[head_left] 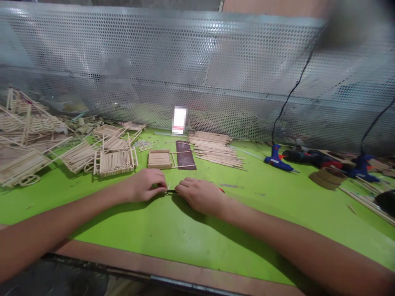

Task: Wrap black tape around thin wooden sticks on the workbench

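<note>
My right hand (pixel 199 195) is closed round a slim dark tool (pixel 171 191). A thin black length of it shows toward my left hand, and a red bit peeks out behind my palm; its exact kind is hidden. My left hand (pixel 148 185) pinches at the tool's tip, where a small thin wooden stick (pixel 168 187) shows by the fingertips. Just beyond the hands lies a small wooden stick frame (pixel 159 159), with two long sticks running right onto a dark brown flat piece (pixel 186 155).
Loose sticks (pixel 216 148) lie spread in the middle. Stick-built pieces (pixel 115 161) crowd the left. Blue glue guns (pixel 279 159) with black cords, a black-and-red power tool (pixel 311 158) and a round brown wooden piece (pixel 327 178) sit right. A perforated metal sheet (pixel 154 61) stands behind the green tabletop (pixel 148 230).
</note>
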{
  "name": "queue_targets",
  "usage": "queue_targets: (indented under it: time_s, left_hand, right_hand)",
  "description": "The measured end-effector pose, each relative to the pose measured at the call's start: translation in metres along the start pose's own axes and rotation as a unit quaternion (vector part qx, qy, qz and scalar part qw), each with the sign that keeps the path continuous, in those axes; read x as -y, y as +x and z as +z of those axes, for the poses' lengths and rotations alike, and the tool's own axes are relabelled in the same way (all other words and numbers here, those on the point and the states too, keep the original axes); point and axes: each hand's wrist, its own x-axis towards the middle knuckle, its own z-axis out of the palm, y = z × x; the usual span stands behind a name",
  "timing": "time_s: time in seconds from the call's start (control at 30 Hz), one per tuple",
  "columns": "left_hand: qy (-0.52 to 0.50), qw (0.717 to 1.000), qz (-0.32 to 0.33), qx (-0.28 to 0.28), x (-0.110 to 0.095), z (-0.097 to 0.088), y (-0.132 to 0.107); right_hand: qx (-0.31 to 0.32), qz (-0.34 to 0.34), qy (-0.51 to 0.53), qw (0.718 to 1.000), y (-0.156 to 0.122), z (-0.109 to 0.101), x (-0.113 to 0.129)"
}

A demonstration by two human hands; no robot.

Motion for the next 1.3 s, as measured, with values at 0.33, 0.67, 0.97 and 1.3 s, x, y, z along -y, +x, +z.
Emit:
queue_targets:
  time_s: [0.33, 0.67, 0.97, 1.3]
  left_hand:
    - [0.004, 0.999, -0.007, 0.033, 0.001, -0.004, -0.003]
    - [-0.008, 0.997, 0.021, 0.076, 0.004, -0.012, -0.003]
    - [-0.026, 0.995, -0.016, 0.097, 0.012, -0.008, -0.002]
    - [-0.011, 0.999, 0.003, 0.034, 0.007, -0.007, -0.002]
  right_hand:
    - [0.018, 0.001, 0.011, 1.000, 0.006, -0.006, 0.002]
    - [0.015, -0.004, -0.023, 1.000, 0.003, -0.002, 0.003]
    - [-0.012, -0.011, -0.012, 1.000, 0.003, 0.000, 0.002]
    - [-0.003, -0.015, -0.003, 1.000, 0.005, -0.001, 0.001]
